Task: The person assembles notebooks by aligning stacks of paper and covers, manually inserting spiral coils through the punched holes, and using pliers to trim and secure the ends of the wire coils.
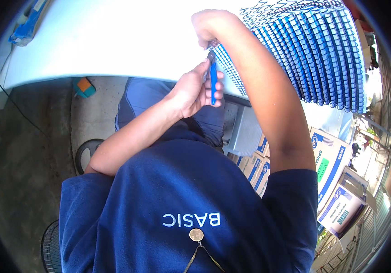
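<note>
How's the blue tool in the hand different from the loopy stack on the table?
The blue tool is narrow; the loopy stack is much wider. The blue tool is held in the left hand; the loopy stack rests on the table. Both show blue.

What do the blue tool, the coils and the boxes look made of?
Tool: likely smooth plastic handle, evenly blue; the dark head looks like metal. Coils: thin, dark, stiff-looking loops suggest wire, perhaps coated; plastic isn't ruled out. Boxes: probably matte printed cardboard, given tan faces and flaps.
</note>
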A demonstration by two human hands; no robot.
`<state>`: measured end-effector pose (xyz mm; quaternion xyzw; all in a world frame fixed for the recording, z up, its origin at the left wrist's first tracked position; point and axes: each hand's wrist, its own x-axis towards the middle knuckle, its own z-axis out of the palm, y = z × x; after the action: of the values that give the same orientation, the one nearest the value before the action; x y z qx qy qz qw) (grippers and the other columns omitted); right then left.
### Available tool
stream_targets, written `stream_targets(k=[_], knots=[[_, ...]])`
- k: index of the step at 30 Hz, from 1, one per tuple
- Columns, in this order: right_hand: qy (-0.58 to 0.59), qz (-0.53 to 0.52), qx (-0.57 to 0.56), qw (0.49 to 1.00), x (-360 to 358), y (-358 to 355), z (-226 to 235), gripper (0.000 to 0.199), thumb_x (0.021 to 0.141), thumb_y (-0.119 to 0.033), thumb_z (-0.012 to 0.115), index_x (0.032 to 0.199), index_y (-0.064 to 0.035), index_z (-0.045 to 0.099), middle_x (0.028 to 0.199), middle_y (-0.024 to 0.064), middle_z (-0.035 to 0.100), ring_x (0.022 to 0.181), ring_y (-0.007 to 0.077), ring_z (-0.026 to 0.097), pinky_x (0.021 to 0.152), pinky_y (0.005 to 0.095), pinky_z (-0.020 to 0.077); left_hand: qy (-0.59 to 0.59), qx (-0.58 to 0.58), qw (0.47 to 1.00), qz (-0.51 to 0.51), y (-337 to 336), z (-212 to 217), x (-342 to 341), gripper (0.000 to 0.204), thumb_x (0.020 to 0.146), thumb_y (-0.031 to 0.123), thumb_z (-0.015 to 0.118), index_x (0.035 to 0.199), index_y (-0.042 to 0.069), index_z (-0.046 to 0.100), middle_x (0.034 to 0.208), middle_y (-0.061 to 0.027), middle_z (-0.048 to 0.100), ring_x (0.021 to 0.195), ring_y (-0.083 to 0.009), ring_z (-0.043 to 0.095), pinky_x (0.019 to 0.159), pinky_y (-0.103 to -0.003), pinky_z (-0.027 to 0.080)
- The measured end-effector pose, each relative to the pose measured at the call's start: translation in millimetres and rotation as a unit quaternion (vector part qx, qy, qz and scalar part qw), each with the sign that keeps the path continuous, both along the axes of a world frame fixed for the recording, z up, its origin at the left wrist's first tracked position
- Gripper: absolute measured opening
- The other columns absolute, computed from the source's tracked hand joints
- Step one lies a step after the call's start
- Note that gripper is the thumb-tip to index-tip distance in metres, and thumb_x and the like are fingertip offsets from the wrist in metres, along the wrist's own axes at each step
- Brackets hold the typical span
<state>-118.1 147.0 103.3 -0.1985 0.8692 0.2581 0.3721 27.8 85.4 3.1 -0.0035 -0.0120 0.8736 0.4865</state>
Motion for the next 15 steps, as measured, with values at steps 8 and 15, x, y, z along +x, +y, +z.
stream_targets(k=[8,15], knots=[[-0.015,0.004,0.004,1.0,-8.8,4.5,-4.7,0.02,0.06,-0.011,0.075,0.08,-0.0065,0.073,0.088,0.0151,0.068,0.081,0.0281,0.066,0.071,0.0384,0.0526,0.042,-0.337,0.941,-0.001,-4.1,65.2,4.5,0.05,0.098,0.048,0.027,0.104,0.005,0.051,0.078,-0.0052,0.055,0.072,-0.0184,0.059,0.072,-0.037,0.052],[-0.033,-0.021,0.036,0.999,-13.0,3.8,-3.5,0.012,0.065,-0.006,0.072,0.076,-0.0046,0.072,0.081,0.0158,0.068,0.074,0.028,0.065,0.068,0.0401,0.0525,0.12,-0.362,0.924,-0.019,-10.4,54.0,-2.4,0.05,0.098,0.048,0.025,0.104,0.005,0.05,0.077,-0.0047,0.053,0.067,-0.0168,0.057,0.063,-0.032,0.052]])
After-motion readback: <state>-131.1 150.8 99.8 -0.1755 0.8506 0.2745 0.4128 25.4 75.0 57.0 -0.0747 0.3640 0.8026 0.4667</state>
